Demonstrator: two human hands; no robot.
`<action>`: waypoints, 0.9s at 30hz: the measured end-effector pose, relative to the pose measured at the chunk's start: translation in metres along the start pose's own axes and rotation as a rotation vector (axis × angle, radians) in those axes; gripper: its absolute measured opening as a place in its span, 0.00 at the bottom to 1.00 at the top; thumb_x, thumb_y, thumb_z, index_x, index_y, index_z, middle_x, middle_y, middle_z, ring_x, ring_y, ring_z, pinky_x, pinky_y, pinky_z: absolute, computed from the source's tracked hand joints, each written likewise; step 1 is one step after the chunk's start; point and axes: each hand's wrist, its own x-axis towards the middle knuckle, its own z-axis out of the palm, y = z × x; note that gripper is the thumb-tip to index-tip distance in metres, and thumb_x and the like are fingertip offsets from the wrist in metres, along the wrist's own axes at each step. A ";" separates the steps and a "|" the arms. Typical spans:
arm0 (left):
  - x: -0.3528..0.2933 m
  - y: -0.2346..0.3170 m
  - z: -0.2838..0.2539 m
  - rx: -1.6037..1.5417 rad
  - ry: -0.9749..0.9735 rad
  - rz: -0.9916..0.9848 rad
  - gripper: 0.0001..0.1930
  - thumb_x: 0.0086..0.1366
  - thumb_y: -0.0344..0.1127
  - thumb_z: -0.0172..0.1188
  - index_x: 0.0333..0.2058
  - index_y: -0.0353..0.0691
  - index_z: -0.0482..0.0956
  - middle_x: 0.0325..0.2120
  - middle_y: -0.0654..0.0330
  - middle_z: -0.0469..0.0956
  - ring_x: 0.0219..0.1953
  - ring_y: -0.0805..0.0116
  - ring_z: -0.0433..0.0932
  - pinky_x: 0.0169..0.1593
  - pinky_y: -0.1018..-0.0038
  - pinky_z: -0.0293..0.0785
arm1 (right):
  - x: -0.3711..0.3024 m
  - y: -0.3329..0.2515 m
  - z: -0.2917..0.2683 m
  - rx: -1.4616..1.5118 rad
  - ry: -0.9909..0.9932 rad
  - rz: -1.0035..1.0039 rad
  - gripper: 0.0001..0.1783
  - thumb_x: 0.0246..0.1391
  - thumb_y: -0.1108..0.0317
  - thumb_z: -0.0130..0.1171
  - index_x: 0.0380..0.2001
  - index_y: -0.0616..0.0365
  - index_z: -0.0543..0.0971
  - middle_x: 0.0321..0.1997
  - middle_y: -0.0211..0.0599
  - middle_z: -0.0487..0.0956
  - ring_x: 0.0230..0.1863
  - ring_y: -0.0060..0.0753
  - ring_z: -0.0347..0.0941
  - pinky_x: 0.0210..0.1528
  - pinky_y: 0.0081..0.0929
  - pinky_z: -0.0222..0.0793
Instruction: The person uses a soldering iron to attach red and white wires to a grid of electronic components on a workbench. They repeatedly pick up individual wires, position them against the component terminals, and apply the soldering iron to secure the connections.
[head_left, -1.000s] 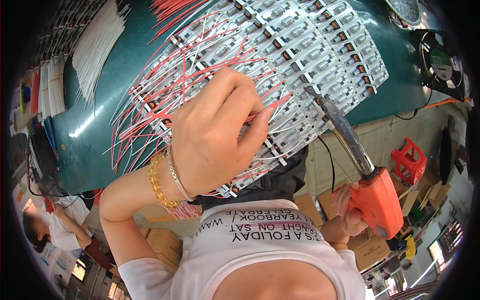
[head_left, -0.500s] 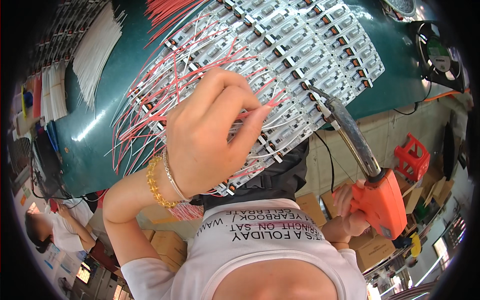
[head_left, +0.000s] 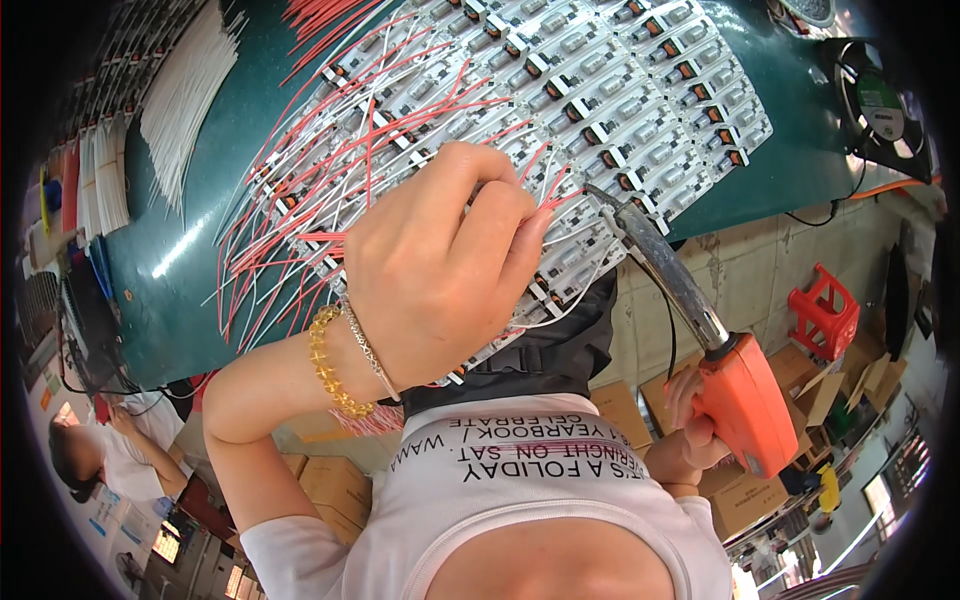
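My left hand [head_left: 440,260] is closed above a panel of small white circuit boards [head_left: 655,110]. Its thumb and forefinger pinch a thin red wire [head_left: 566,200] whose end pokes out to the right of the fingertips. In my right hand [head_left: 697,432] is an orange-handled soldering gun [head_left: 750,405], gripped at the handle. The gun's dark tip [head_left: 603,195] points up and left and is close to that wire end; whether they touch cannot be told. Many red and white wires [head_left: 340,190] fan out leftward from the boards. My left palm hides some boards.
Bundles of white wires [head_left: 190,100] and red wires [head_left: 320,25] lie on the green table [head_left: 165,320]. A black fan [head_left: 875,105] stands at the right. Beyond the table edge are a red stool [head_left: 825,310] and cardboard boxes [head_left: 335,490]. Another person [head_left: 130,450] sits at far left.
The soldering gun has moved left and slightly down, bringing its tip nearer the left fingertips. My left hand has shifted slightly right and its fingers have curled tighter.
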 end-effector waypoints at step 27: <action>0.003 0.003 -0.007 -0.131 -0.095 0.064 0.07 0.52 0.20 0.64 0.30 0.33 0.77 0.29 0.56 0.72 0.26 0.68 0.74 0.26 0.75 0.71 | 0.032 -0.024 0.002 0.850 -0.247 -0.221 0.39 0.56 0.41 0.55 0.51 0.70 0.62 0.12 0.23 0.65 0.09 0.19 0.57 0.17 0.20 0.58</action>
